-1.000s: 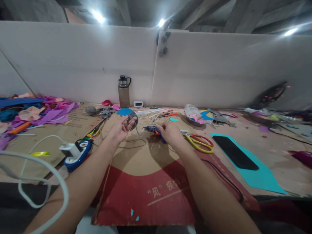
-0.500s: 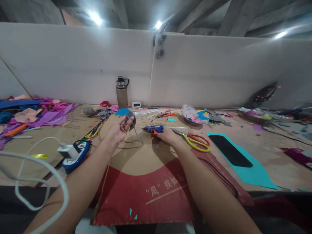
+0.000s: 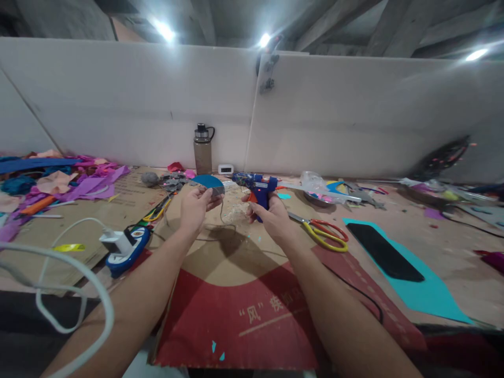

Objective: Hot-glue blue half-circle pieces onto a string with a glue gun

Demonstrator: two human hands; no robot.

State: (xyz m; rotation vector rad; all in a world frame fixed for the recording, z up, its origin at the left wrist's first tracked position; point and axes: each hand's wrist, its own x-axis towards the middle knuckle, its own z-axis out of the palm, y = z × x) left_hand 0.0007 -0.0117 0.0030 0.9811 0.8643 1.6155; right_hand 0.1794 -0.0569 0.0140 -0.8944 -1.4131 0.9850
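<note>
My left hand (image 3: 196,206) pinches a small grey round piece (image 3: 217,191) with a thin wire (image 3: 221,215) hanging from it, held above the cardboard. Just behind it lies a blue felt semicircle (image 3: 208,181). My right hand (image 3: 271,215) grips the handle of a blue glue gun (image 3: 258,186), lifted off the table with its nozzle pointing left toward the grey piece. The two hands are close together, a short gap between them.
Yellow-and-red scissors (image 3: 321,231) lie right of my right hand. A black phone (image 3: 384,251) rests on a cyan sheet (image 3: 425,289). A bottle (image 3: 202,149) stands at the wall. A white charger on a blue power strip (image 3: 126,247) and felt scraps (image 3: 66,181) sit left.
My right hand has picked the glue gun up from the table and raised it toward the grey piece. My left hand has stayed near the same place, still holding the piece.
</note>
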